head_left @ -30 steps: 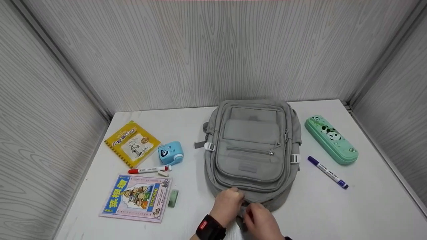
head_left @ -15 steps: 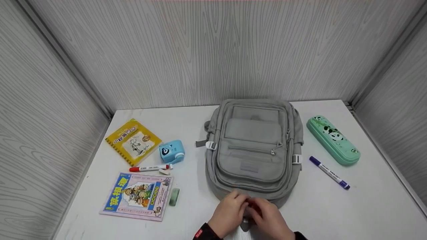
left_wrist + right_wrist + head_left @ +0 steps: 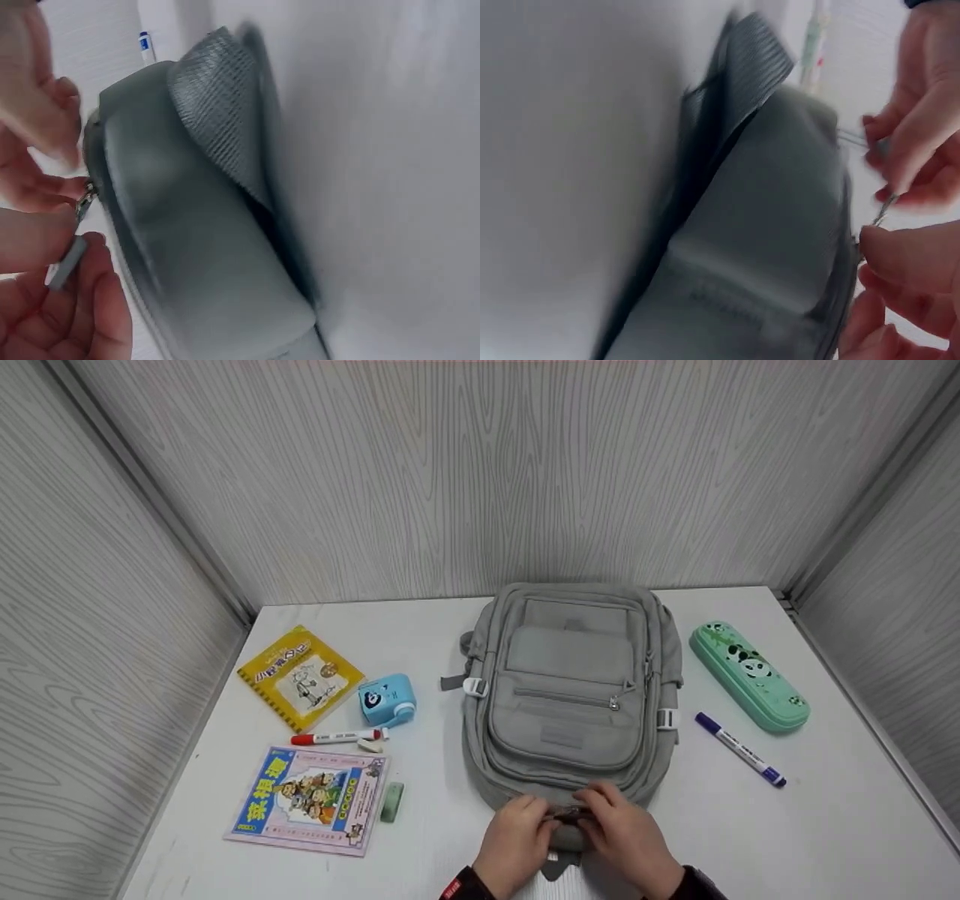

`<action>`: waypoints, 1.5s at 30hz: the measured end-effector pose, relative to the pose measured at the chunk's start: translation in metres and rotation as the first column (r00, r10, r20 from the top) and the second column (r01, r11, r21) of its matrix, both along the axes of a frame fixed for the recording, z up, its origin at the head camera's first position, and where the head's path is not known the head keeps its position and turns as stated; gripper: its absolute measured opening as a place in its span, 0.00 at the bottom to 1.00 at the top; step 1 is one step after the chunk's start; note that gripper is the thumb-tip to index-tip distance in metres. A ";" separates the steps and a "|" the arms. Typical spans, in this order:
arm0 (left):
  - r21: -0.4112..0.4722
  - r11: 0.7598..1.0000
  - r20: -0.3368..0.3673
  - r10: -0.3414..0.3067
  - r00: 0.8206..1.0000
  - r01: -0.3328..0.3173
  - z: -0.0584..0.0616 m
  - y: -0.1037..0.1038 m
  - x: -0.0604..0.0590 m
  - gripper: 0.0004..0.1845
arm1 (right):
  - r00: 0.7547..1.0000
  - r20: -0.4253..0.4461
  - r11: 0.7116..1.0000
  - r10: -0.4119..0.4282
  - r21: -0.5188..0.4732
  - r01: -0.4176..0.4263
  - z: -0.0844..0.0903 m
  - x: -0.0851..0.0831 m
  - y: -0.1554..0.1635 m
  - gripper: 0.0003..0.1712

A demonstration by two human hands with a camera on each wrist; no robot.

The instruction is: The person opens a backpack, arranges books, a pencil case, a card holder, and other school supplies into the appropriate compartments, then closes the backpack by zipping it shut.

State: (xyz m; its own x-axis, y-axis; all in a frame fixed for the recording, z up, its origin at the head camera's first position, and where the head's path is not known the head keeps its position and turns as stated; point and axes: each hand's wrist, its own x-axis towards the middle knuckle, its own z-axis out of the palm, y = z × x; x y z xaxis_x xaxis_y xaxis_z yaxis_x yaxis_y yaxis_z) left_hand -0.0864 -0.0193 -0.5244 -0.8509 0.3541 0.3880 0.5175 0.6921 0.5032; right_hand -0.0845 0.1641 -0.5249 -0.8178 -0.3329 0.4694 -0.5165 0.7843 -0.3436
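Observation:
A grey backpack (image 3: 570, 660) lies front side up on the white table, its near end between both hands. My left hand (image 3: 517, 840) is at the left of that end; in the left wrist view its thumb and fingers pinch a zipper pull (image 3: 67, 262) with a grey tab. My right hand (image 3: 634, 840), at the right, pinches the zipper edge close by, as the right wrist view shows. A dark zipper strip (image 3: 566, 812) shows between the fingertips. The grey strap loop (image 3: 559, 866) hangs below. Part of the zipper is hidden by my fingers.
To the left lie a yellow book (image 3: 300, 679), a pink-and-blue book (image 3: 307, 802), a blue panda-printed box (image 3: 386, 699), a red marker (image 3: 337, 737) and a green eraser-like block (image 3: 391, 802). On the right are a green panda pencil case (image 3: 750, 675) and a purple marker (image 3: 741, 750).
My right hand has risen from the strap loop to the bag's near edge. The hands have drawn slightly apart, exposing the zipper strip and the bag's end. The backpack has stayed almost still.

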 end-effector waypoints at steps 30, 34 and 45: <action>0.004 0.978 0.208 0.201 0.957 -0.206 -0.001 -0.071 -0.018 0.07 | 0.999 -0.031 0.992 0.005 0.125 -0.001 0.000 -0.002 0.082 0.23; 0.019 0.977 0.194 0.204 0.960 -0.211 0.003 -0.065 -0.017 0.07 | 0.995 0.082 0.986 -0.052 0.160 0.039 0.015 0.003 0.063 0.18; 0.043 0.988 0.112 0.145 0.983 -0.150 0.018 -0.054 -0.010 0.08 | 0.981 0.170 0.985 -0.093 0.159 0.066 0.020 0.007 -0.052 0.16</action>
State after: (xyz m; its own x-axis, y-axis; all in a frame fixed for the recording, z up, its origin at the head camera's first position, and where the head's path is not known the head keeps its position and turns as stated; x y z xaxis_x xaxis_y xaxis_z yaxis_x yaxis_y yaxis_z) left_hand -0.0967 -0.0732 -0.5063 -0.9302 0.2037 0.3054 0.3524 0.7290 0.5869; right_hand -0.0772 0.1117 -0.5047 -0.9098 -0.3198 0.2646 -0.3924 0.8703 -0.2976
